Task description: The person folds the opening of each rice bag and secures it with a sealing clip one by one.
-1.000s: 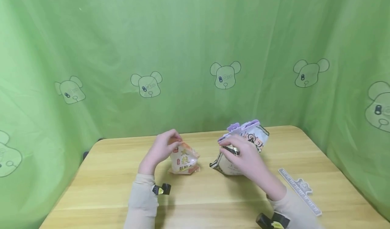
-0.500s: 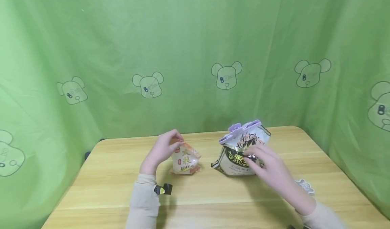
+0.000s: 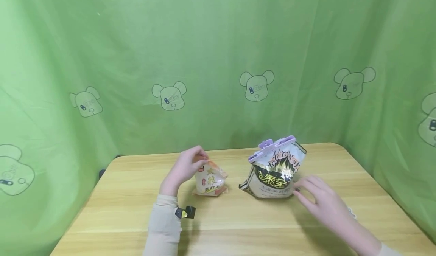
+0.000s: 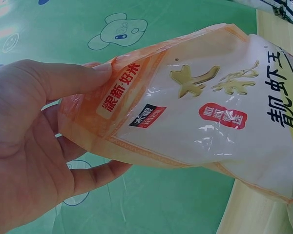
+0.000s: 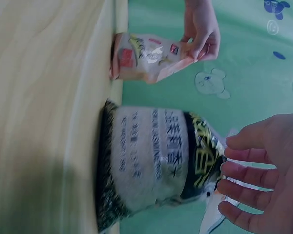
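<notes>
My left hand (image 3: pixel 185 167) pinches the top corner of a small orange-and-white rice bag (image 3: pixel 211 178), which stands on the table. In the left wrist view the thumb lies over the bag's orange upper end (image 4: pixel 88 105), with the other fingers behind it. To the right stands a larger rice bag (image 3: pixel 272 178) with a black-and-gold label, its top gripped by a purple bag clip (image 3: pixel 269 150). My right hand (image 3: pixel 321 199) is beside this bag's lower right side, fingers loosely bent and holding nothing. The right wrist view shows the right hand's spread fingers (image 5: pixel 246 173) near the larger bag.
A grey-white bag clip (image 3: pixel 352 213) lies on the wooden table (image 3: pixel 238 229), mostly hidden behind my right forearm. Green curtains (image 3: pixel 211 59) printed with bear faces enclose the back and sides.
My right hand has moved from the larger bag's upper front down and to the right, uncovering its label. The forearm now covers most of the grey-white clip. My left hand keeps its pinch.
</notes>
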The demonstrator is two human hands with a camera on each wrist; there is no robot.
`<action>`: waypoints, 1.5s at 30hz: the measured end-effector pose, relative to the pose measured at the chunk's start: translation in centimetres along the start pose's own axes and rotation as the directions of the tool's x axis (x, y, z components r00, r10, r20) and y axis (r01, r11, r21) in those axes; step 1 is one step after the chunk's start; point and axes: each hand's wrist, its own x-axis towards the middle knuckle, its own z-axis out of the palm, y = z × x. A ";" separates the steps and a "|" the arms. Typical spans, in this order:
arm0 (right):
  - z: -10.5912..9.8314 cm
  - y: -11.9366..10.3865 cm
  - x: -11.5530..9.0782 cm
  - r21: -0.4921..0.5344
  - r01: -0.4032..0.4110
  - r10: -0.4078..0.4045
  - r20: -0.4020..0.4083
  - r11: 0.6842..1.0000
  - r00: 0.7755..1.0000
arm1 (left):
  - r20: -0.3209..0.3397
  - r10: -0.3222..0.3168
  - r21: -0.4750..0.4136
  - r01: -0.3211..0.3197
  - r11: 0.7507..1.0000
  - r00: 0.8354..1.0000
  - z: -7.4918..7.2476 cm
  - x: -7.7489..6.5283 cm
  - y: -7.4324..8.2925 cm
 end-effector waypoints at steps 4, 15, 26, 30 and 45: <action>-0.3 0.8 -0.8 -0.030 -0.058 0.059 0.032 0.998 0.998 | -0.001 -0.004 -0.013 0.004 1.000 1.000 0.1 0.0 -0.1; -0.4 3.7 -3.1 -0.044 -0.197 0.201 0.113 0.979 0.973 | 0.000 0.004 -0.008 -0.004 1.000 1.000 0.2 0.0 -0.3; 0.1 8.4 -4.9 0.072 -0.298 0.273 0.240 0.952 0.932 | -0.003 0.000 -0.001 0.000 1.000 1.000 0.1 -0.1 -0.2; -0.3 9.7 -5.6 0.107 -0.334 0.290 0.300 0.936 0.909 | -0.002 0.002 0.002 -0.002 1.000 1.000 0.2 -0.1 -0.2; -0.6 12.8 -7.1 0.038 -0.330 0.293 0.373 0.943 0.880 | 0.001 0.003 0.005 -0.003 1.000 1.000 0.1 0.0 -0.1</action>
